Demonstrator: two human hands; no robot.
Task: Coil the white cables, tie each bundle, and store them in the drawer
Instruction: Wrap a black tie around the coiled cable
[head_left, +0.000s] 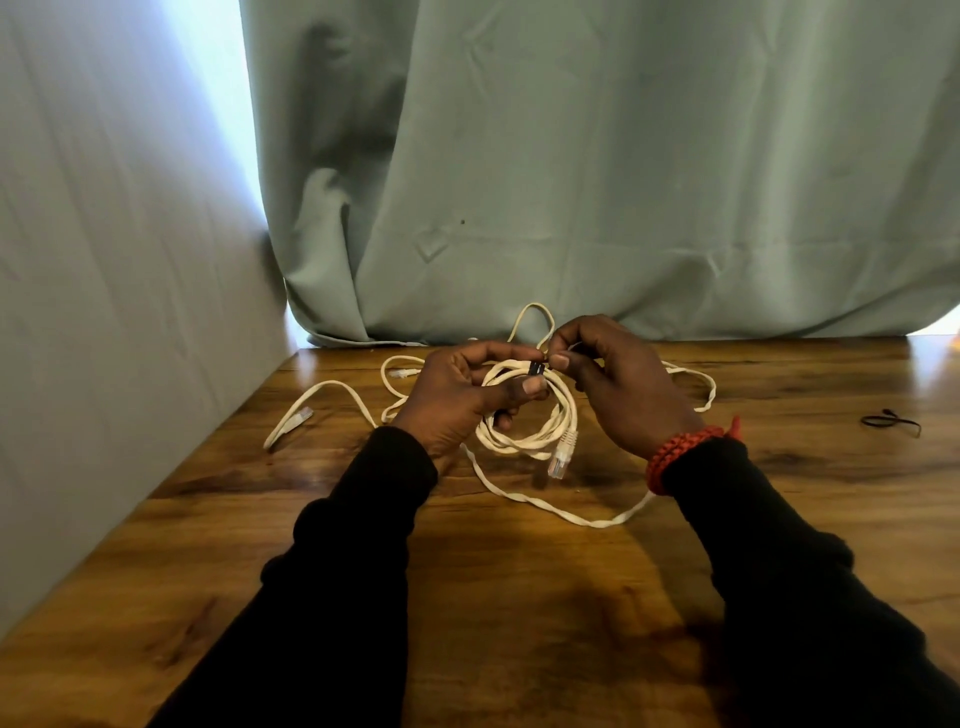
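the coil (524, 415) of white cable hangs just above the table (519, 597), gripped by the left hand (457, 400), one plug (562, 457) dangling. the right hand (618, 379) pinches a small black tie (537, 369) at the coil's top, hands close together. this looks like the tying step; next, cinch the tie snug. loose cable (332, 395) sprawls around; another tie (891, 423) lies far right. no drawer shows.
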